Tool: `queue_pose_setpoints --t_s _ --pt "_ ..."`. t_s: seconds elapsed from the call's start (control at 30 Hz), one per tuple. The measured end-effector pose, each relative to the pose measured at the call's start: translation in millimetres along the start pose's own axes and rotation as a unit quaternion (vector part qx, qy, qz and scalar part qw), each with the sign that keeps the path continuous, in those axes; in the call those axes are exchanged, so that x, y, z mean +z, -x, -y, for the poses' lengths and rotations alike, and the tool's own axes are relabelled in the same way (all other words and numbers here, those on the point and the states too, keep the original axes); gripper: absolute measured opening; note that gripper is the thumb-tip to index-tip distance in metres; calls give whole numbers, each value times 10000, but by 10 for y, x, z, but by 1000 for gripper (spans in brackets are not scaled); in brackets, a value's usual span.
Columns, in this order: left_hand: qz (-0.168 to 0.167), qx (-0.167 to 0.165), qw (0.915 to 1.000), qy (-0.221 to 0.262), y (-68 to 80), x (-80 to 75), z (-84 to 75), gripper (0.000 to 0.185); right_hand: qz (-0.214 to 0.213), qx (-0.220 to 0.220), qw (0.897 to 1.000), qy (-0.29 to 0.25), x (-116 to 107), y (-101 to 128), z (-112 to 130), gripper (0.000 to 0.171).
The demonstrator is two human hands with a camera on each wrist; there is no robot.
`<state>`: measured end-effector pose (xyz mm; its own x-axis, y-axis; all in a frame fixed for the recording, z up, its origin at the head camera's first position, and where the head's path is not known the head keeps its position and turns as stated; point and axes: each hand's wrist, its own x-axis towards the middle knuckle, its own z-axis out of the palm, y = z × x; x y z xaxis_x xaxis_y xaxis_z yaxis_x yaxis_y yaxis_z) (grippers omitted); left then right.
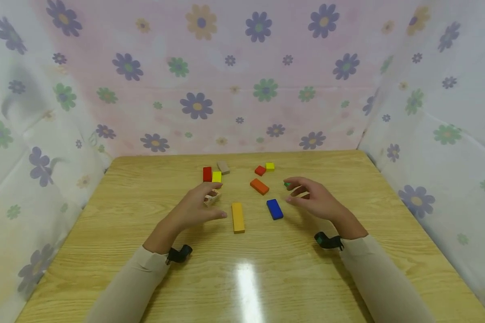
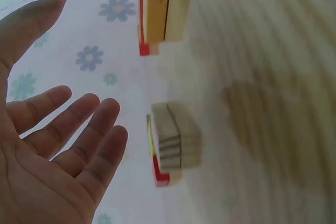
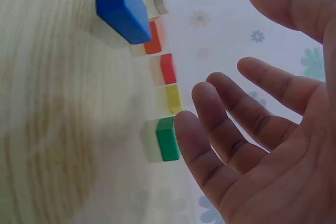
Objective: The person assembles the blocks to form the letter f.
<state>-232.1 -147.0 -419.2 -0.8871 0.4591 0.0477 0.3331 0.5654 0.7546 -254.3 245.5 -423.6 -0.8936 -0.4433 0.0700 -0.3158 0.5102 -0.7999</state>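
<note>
Both hands hover over a wooden table (image 1: 145, 251) strewn with coloured blocks. My left hand (image 1: 202, 204) is spread, palm down, fingers straight, holding nothing; a plain wooden block (image 1: 212, 197) lies just under its fingertips. The left wrist view shows the bare palm (image 2: 68, 129) beside that plain block (image 2: 176, 142). My right hand (image 1: 309, 196) is also spread with relaxed fingers (image 3: 252, 119). A small green block (image 1: 287, 184) (image 3: 167, 139) sits at its fingertips, apart from them. A blue block (image 1: 274, 209) (image 3: 121, 3) lies left of the right hand, and a long yellow block (image 1: 237, 217) (image 2: 157, 6) lies between the hands.
Farther back lie an orange block (image 1: 259, 186), a red block (image 1: 207, 174), a small yellow block (image 1: 217, 176), a grey-beige block (image 1: 223, 167), a small red block (image 1: 260, 170) and another small yellow one (image 1: 270, 166). Flowered cloth walls (image 1: 234, 89) close in three sides.
</note>
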Motion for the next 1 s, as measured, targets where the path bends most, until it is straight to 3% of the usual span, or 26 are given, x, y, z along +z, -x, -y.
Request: queue_pose_setpoints --t_s 0.47,1.0 --pt "355 -55 9993 140 -61 250 16 92 354 92 9993 44 97 -17 -83 57" --pt "440 -275 9985 147 -72 340 -39 94 788 41 9965 287 165 -57 -131 66"
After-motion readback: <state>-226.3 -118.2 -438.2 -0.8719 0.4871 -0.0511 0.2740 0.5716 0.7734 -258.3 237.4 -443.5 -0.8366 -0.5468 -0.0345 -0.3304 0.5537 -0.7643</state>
